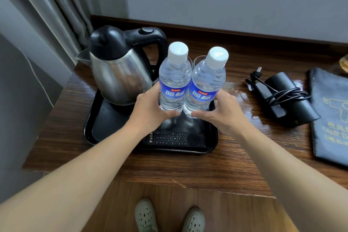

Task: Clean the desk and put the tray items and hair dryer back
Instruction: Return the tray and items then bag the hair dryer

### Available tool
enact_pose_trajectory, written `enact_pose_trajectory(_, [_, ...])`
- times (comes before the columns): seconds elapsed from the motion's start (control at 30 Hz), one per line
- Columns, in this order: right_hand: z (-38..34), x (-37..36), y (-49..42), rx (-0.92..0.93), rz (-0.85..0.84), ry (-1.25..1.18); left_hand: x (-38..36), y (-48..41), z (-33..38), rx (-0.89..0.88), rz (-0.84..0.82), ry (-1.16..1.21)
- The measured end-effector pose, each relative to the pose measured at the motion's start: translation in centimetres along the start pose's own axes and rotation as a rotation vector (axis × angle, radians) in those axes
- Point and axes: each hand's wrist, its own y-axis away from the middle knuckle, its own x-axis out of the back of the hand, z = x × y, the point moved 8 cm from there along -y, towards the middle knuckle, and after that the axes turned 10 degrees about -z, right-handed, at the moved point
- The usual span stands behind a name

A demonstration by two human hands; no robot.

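Two clear water bottles with white caps and blue labels stand side by side over the black tray [90, 133]. My left hand [148, 107] grips the left bottle [174, 77] near its base. My right hand [224, 111] grips the right bottle [206, 81] the same way. I cannot tell whether the bottles touch the tray. A steel kettle [118, 73] with a black lid and handle stands on the tray's far left. A black remote control [171, 138] lies along the tray's near edge. The folded black hair dryer [288, 98], its cord wound round it, lies on the wooden desk [235, 156] to the right.
A dark grey cloth pouch [331, 118] printed with a hair dryer lies at the desk's right edge. Clear glasses show partly behind the bottles. Grey curtains [56, 15] hang at the far left and a wall runs behind the desk. My feet stand on the wooden floor below.
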Motion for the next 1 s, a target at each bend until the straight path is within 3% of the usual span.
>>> enact_pose_trajectory(0.6, [0.7,1.6,-0.5,-0.018,0.177,-0.017,-0.6,-1.7,0.4,0.044,0.186,0.032])
enact_pose_trajectory(1.0, [0.8,1.7,-0.5,0.004,0.155,-0.020,-0.5,-1.4,0.4,0.054,0.147,0.045])
